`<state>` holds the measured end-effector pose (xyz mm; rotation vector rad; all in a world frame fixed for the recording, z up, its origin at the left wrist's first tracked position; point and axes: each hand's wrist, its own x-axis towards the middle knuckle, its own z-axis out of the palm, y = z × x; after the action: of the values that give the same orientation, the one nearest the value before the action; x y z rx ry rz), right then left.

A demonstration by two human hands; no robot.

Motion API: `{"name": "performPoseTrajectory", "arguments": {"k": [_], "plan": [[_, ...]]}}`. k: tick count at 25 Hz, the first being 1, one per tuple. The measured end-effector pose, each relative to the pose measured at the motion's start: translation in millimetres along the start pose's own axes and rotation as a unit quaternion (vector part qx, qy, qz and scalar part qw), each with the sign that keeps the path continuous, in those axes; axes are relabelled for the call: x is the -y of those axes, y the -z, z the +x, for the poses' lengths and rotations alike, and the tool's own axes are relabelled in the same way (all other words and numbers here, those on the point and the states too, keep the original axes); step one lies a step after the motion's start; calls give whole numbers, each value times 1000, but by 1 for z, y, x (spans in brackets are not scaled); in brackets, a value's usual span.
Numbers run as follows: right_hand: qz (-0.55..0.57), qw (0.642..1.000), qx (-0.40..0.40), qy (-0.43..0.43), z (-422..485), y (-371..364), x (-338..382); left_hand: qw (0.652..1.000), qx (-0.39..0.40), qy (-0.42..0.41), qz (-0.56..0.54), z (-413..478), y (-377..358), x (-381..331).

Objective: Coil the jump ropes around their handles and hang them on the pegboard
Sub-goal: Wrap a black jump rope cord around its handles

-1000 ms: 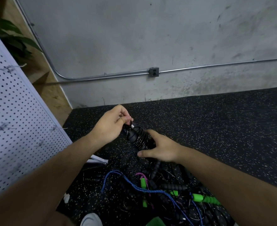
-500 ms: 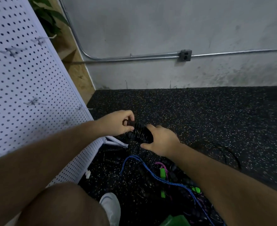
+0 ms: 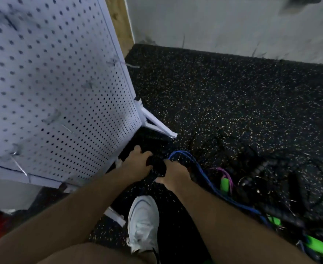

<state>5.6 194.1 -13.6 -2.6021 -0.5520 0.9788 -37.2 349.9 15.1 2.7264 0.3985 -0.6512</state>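
Black coiled jump rope [image 3: 157, 165] between my left hand [image 3: 138, 164] and right hand [image 3: 176, 175]. Left of them I see a white pegboard [image 3: 61, 92] dotted with dark holes. Right: blue rope [image 3: 183, 154], purple rope [image 3: 228, 175], green handles [image 3: 224, 184], black speckled floor [image 3: 233, 103].

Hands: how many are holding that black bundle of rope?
2. The left hand grips the left end of the black coiled jump rope. The right hand grips its right end, next to the blue rope. Neither hand is hidden.
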Motion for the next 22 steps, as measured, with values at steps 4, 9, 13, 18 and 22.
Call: {"name": "performPoseTrajectory", "arguments": {"k": [4, 9, 13, 18, 22], "plan": [[60, 998, -12, -1, 46, -58, 23, 998, -34, 51, -17, 21, -42, 44], [128, 988, -69, -43, 65, -86, 18, 996, -7, 80, -29, 32, -53, 51], [144, 987, -67, 10, 43, -71, 0, 992, 10, 103, 67, 32, -47, 30], [93, 988, -107, 63, -3, -41, -35, 992, -45, -67, 96, 16, -69, -33], [30, 992, -124, 13, -48, -7, -102, 981, -13, -190, 36, 14, -83, -102]]}}
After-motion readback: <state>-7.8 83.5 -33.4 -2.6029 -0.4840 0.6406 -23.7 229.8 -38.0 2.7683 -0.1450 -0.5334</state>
